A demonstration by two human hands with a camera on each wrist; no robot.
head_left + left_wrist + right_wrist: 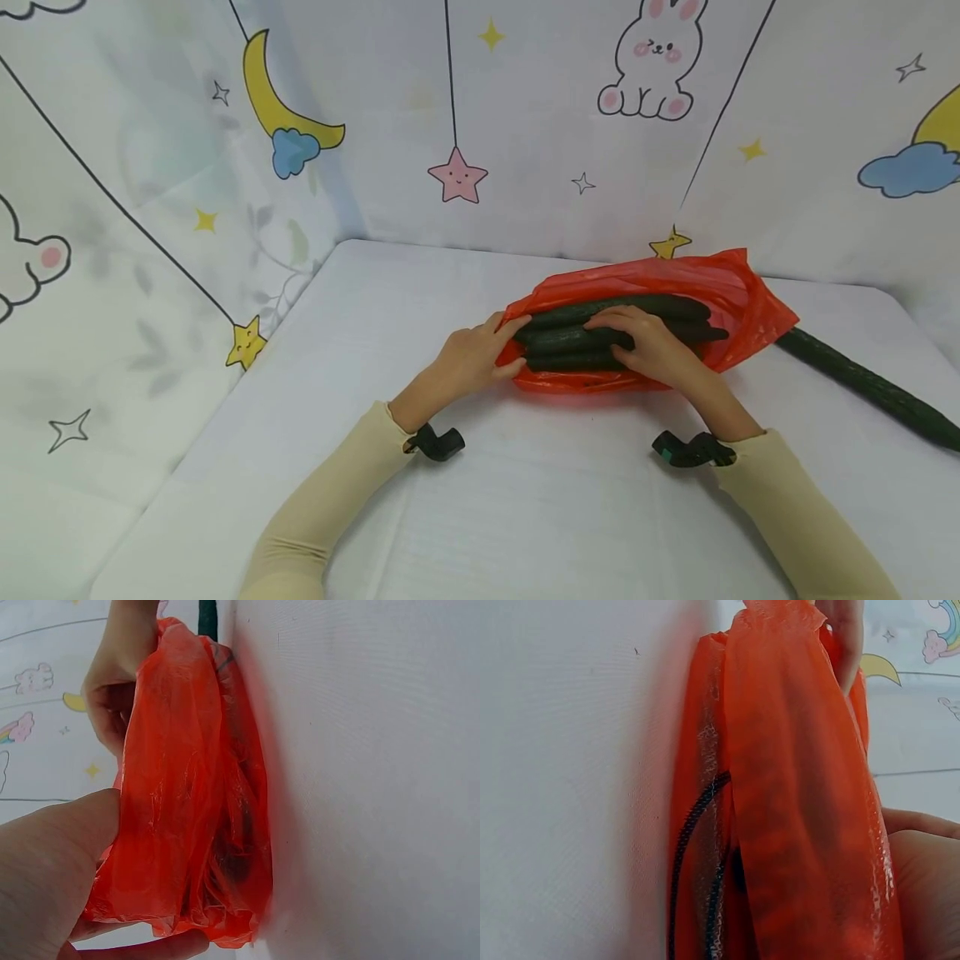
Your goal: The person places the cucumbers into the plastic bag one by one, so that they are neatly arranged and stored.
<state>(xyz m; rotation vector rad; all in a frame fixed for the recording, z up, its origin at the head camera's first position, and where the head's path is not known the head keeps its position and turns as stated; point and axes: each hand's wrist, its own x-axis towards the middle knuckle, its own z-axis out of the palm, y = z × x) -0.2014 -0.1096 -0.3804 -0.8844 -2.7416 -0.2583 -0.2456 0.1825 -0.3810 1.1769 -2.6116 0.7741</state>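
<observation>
A red plastic bag point(622, 279) lies open on the table with several long dark green cucumbers point(570, 337) side by side in it. At the bag's left end my left hand point(472, 358) grips it, index finger over the cucumber tips and thumb at the near side. My right hand point(652, 346) reaches over the near rim and holds a cucumber at its middle, the fingers curled down onto it. In the left wrist view the bag point(176, 780) bunches in front of my left hand point(52, 862). The bag's wall point(802, 787) hides most of my right fingers in the right wrist view.
Another cucumber point(870, 379) lies on the white table point(525, 500) to the right, its far end behind the bag. A cartoon-print curtain point(540, 125) stands behind the table. Black straps point(690, 450) sit at both wrists, and dark cords point(694, 825) cross the right wrist view.
</observation>
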